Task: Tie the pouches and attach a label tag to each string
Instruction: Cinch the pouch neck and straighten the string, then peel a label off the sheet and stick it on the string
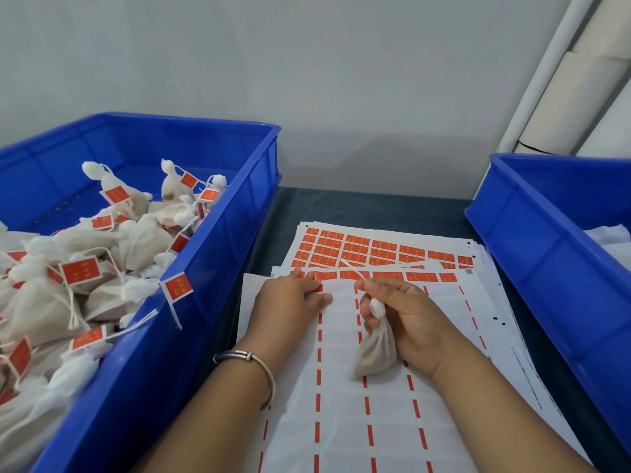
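On the near part of a dark table, between two blue plastic crates, I work over a stack of label sheets. My right hand (403, 315) has its fingers curled around the gathered neck of a small pouch (375, 349). The pouch is soft, off-white, gauzy fabric, plump at the bottom, and it hangs below my fist. Its thin white string (351, 269) sticks up and to the left from my fingers, with no tag on it yet. My left hand (290, 298) lies on the top label sheet (341, 421), fingertips at a red label (317, 287) on the sheet's left side, seemingly picking at it. I cannot tell whether it is lifted yet.

The top sheet is smooth, glossy white backing, mostly stripped, with only thin red dashes between the empty places. One row of rectangular red labels remains at its far edge, and fuller sheets lie beyond.

The left crate (218, 254) holds a deep heap of finished pouches (68, 288), tied and red-tagged. I judge much of the work done. The right crate (532, 247) shows white fabric, perhaps untied pouches.
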{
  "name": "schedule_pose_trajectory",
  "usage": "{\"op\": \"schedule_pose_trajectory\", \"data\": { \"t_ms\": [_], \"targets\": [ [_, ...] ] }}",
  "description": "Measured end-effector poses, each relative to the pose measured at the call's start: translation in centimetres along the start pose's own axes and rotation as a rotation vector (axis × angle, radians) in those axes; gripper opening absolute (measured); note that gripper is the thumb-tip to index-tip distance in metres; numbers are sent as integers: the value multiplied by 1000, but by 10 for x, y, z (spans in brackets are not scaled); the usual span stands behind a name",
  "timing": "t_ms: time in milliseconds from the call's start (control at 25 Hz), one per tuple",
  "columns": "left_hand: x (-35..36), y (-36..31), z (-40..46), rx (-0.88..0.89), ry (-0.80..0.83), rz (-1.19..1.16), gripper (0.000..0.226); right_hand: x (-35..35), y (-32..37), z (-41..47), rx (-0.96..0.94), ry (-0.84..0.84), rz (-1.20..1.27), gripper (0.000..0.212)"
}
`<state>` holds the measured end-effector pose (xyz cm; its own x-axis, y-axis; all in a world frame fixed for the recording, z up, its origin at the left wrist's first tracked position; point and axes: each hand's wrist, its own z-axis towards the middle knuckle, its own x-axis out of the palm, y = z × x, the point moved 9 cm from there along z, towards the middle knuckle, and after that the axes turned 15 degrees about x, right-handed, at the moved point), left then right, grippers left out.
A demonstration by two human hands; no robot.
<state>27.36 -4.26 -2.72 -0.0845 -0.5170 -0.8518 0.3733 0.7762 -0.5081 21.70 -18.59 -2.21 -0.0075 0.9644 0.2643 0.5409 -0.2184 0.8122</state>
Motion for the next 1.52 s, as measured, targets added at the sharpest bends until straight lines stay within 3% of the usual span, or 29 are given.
{"op": "schedule_pose_trajectory", "data": {
  "t_ms": [480,800,1000,1120,1320,1400,1520],
  "targets": [
    [-6,-4,-3,62,-124,57,37,-2,0,0,-13,30,10,19],
    [-12,15,-4,-105,-282,-186,16,0,1,2,-26,50,4,19],
    [-17,16,-4,-96,-331,-228,6,0,2,1,-29,57,9,20],
    [-29,28,-8,-179,-478,-286,13,-2,5,-3,-62,-7,-50,22],
    [-41,44,-27,-430,-733,-492,12,-12,39,-26,-258,-302,-349,11],
    [-54,32,-29,-424,-773,-573,14,-9,51,-36,-331,-316,-400,11],
    [-71,-7,-25,-277,-722,-763,18,-1,63,-50,-419,-293,-442,15]
  ]
}}
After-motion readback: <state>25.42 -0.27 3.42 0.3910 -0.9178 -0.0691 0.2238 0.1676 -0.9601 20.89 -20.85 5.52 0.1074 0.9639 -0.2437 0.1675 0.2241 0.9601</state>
